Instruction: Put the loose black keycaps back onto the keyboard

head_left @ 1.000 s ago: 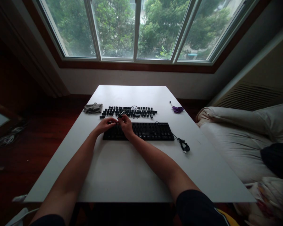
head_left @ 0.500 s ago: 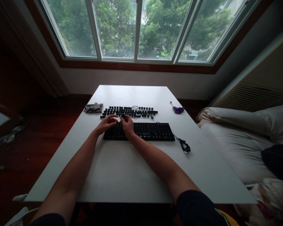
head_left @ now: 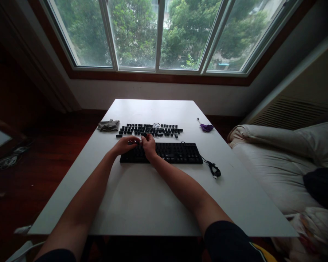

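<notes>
In the head view, the right hand (head_left: 149, 142) pinches a dark piece (head_left: 144, 135) by the keyboard (head_left: 177, 153) on the counter (head_left: 142, 196); whether the left hand (head_left: 125, 144) grips anything, I cannot tell. A loose pinch could drop it among the keycaps (head_left: 147, 129)

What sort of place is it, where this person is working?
Probably a room in a home: the white table stands before a wide window, and what looks like a padded sofa is on the right.
</notes>
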### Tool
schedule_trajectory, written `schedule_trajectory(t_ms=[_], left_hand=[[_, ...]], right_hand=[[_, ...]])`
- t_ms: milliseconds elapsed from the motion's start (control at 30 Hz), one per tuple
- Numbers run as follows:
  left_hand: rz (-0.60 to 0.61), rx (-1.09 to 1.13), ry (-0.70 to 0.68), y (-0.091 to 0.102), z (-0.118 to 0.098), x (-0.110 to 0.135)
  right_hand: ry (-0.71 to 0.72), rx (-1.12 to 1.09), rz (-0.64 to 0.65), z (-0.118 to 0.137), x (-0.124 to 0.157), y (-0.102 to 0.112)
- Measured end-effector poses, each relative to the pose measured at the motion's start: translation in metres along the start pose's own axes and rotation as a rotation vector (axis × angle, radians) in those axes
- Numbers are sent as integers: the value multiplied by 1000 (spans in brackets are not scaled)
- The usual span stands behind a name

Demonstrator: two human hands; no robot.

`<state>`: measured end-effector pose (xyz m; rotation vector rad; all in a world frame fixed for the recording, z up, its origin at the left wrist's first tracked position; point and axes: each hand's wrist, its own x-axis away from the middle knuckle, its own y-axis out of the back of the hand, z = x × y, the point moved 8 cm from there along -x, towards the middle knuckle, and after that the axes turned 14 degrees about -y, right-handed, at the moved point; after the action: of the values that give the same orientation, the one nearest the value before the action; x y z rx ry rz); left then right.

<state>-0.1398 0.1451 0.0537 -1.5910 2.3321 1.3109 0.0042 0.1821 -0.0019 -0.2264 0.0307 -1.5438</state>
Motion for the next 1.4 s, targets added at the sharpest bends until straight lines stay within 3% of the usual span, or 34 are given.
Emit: schedule_trajectory(t_ms=[300, 633, 800, 1067, 1233, 1400], left_hand=[[103, -378, -129, 3, -33, -11], [117, -381, -162, 3, -37, -12], [27, -307, -179, 7, -39, -12], [-196, -413, -27, 30, -4, 3], [-212, -616, 126, 36, 26, 20], [-230, -802, 215, 40, 37, 32]], right_hand=[[17, -5, -16, 2, -2, 1], [-28, -75, 6, 1, -5, 0], [-164, -153, 146, -2, -14, -3], [-130, -134, 134, -2, -14, -3], [-111, -119, 141, -6, -15, -5], [-68, -48, 145, -6, -14, -6]])
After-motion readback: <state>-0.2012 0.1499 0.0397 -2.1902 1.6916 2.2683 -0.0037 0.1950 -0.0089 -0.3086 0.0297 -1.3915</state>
